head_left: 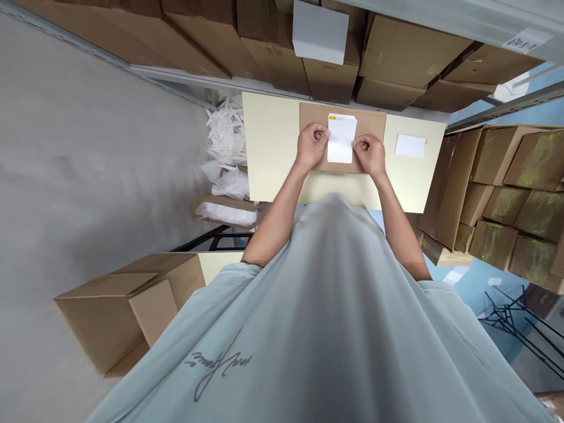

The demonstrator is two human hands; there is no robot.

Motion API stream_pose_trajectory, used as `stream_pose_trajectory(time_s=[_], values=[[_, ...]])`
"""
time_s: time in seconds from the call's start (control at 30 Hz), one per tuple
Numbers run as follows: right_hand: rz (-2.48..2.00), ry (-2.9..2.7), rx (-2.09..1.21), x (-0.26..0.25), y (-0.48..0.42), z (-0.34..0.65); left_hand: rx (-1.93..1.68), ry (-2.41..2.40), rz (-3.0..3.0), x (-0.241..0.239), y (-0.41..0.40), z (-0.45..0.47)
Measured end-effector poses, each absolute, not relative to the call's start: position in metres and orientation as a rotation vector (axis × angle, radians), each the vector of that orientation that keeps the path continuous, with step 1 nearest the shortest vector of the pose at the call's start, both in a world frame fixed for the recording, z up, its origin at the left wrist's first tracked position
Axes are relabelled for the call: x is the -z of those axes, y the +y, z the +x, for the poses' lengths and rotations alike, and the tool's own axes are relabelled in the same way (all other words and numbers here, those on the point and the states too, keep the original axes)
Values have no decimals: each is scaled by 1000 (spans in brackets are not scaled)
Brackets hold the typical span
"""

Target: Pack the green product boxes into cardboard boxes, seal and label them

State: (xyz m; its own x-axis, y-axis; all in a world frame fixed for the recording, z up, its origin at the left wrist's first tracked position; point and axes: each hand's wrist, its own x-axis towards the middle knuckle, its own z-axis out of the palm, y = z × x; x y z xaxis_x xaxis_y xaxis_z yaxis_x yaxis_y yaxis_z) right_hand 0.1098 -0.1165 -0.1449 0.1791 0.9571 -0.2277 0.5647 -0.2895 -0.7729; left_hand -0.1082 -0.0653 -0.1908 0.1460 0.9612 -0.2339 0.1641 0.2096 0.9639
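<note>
A small stack of white cards [342, 141] with a yellow mark at its top left corner lies on a flat brown piece of cardboard [370, 120]. My left hand [312, 144] is closed in a pinch at the stack's left edge, near the top. At the right edge, the thumb and fingers of my right hand [369, 154] are pinched together on the white cards too. How many cards each hand grips cannot be made out. To the right, a single white card [410, 145] with a small yellow mark lies sideways on the pale yellow table [271, 147].
Cardboard boxes [409, 50] fill the shelf behind the table, with a blank white sheet [320, 32] hanging there. More boxes [496, 241] are stacked at right. Crumpled white packing material [227, 132] sits left of the table. An open carton [127, 305] stands at lower left.
</note>
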Motion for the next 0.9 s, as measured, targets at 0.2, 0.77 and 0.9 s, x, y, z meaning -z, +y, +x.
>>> stream_pose_trajectory(time_s=[0.2,0.77,0.9], values=[[-2035,-1512,-867,140,-118,100,-707,1367,1448,171,-75,-108],[-2235,-1453,-701,151,-112,82,-904,1687,1377,192,-75,-79],[-2226,-1615,-651,146,-113,73,-847,1662,1365,183,-74,-76]])
